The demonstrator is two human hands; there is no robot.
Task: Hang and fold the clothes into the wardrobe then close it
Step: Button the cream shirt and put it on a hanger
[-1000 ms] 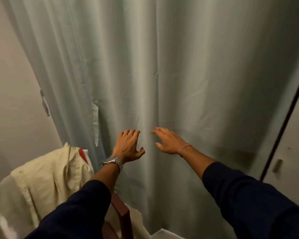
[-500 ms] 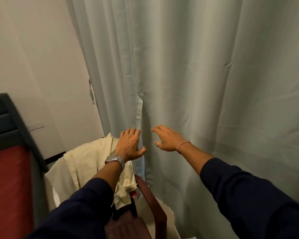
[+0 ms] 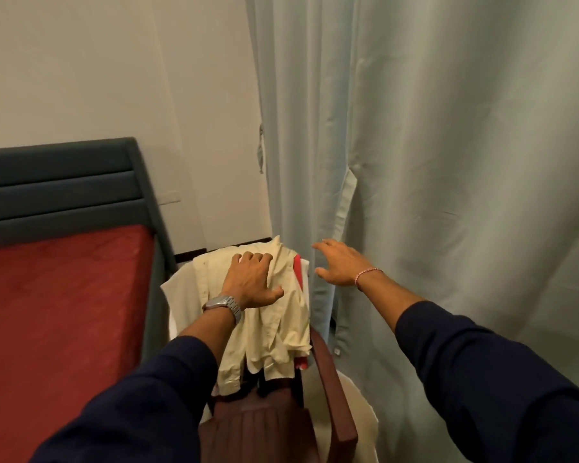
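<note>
A pile of cream clothes (image 3: 281,315) hangs over the back of a brown wooden chair (image 3: 335,396), with a red garment (image 3: 298,272) showing at its right edge. My left hand (image 3: 251,282), wearing a metal watch, lies over the top of the cream pile with fingers loosely bent and thumb spread; I cannot tell if it presses the cloth. My right hand (image 3: 341,265) hovers open and empty just right of the pile, in front of a pale green curtain (image 3: 448,162). No wardrobe is in view.
A bed with a red cover (image 3: 64,312) and a dark teal padded headboard (image 3: 64,182) fills the left side, close to the chair. A plain wall (image 3: 114,78) stands behind. The curtain hangs to the floor on the right.
The view has swung left, from the curtain to the chair and bed. Both hands kept their spread pose; the left one now sits over the cream clothes.
</note>
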